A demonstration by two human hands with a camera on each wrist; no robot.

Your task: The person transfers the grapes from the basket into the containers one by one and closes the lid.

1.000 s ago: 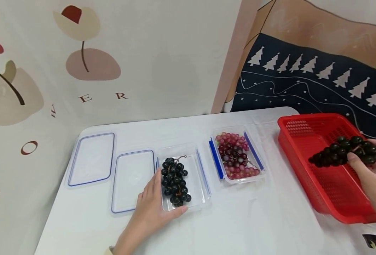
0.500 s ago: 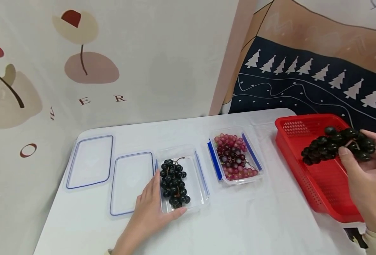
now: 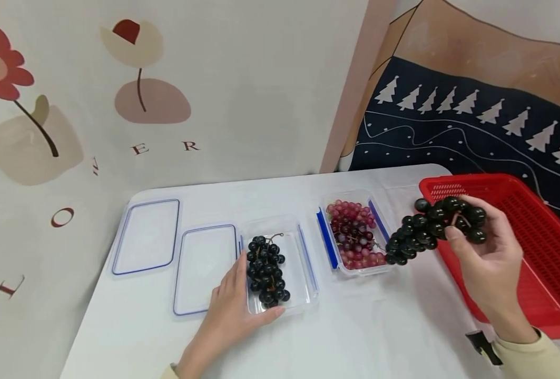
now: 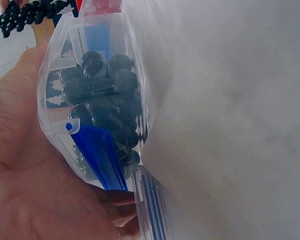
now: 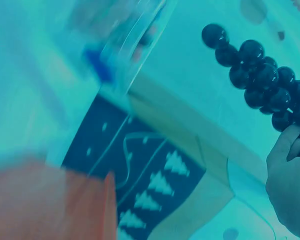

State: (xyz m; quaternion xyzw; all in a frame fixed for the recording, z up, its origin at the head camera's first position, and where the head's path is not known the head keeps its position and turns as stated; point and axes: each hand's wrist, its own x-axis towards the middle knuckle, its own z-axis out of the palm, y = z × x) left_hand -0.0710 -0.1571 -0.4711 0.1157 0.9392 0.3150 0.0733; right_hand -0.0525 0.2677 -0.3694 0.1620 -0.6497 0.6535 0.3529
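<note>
My right hand (image 3: 493,258) grips a bunch of black grapes (image 3: 417,231) by its thick end, thumb in front. The bunch hangs pointing left, between the red basket and the container of pink and dark grapes. In the right wrist view these held grapes (image 5: 265,77) show at the upper right, beside the fingers. My left hand (image 3: 232,302) rests against the near left corner of a clear container (image 3: 295,263), straight fingers along its left wall, thumb along its front. Another bunch of black grapes (image 3: 265,273) lies in that container's left half. In the left wrist view, a blue latch (image 4: 100,155) hangs beside the palm.
A container with blue latches (image 3: 327,239) holds pink and dark red grapes (image 3: 353,231) further back. Two clear lids with blue seals, the far lid (image 3: 149,237) and the near lid (image 3: 206,268), lie at left. The red basket (image 3: 474,284) stands at right.
My right hand has carried the bunch of black grapes leftward, from over the red basket to beside its left rim. The left hand stays against the clear container.
</note>
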